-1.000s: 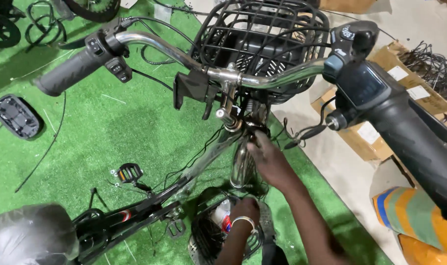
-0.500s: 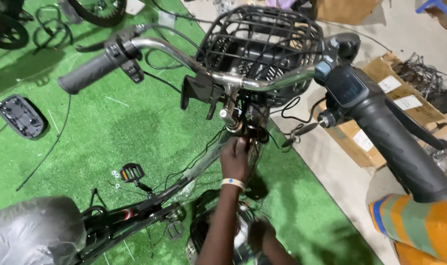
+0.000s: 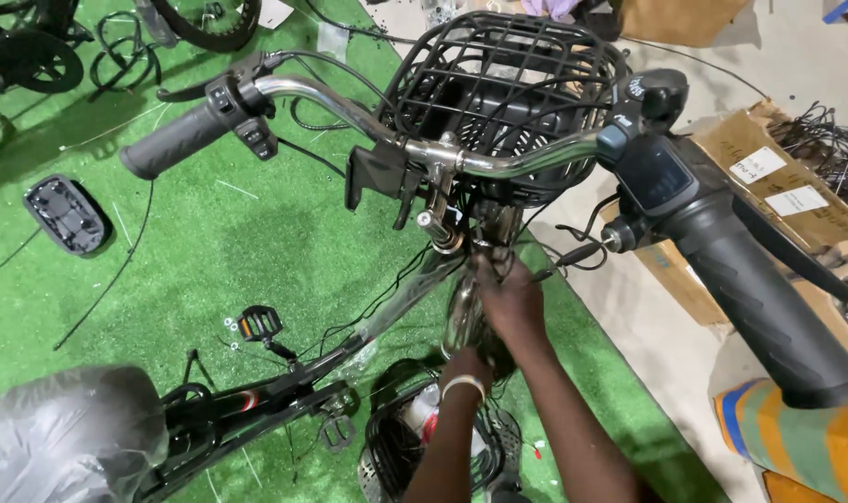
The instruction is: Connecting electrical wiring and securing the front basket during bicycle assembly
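Gripping head tube (image 3: 461,312) cables: right hand (image 3: 510,300) | left hand (image 3: 468,365) unclear | basket (image 3: 508,84) overhead

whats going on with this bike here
A person is leaning over a bicycle that stands on green artificial turf, with both hands down at the front of the frame, just below the handlebar stem. The right hand is up among the black cables under the black wire basket. The left hand, with a pale bracelet at the wrist, sits lower, mostly hidden behind it. What either hand grips cannot be made out.
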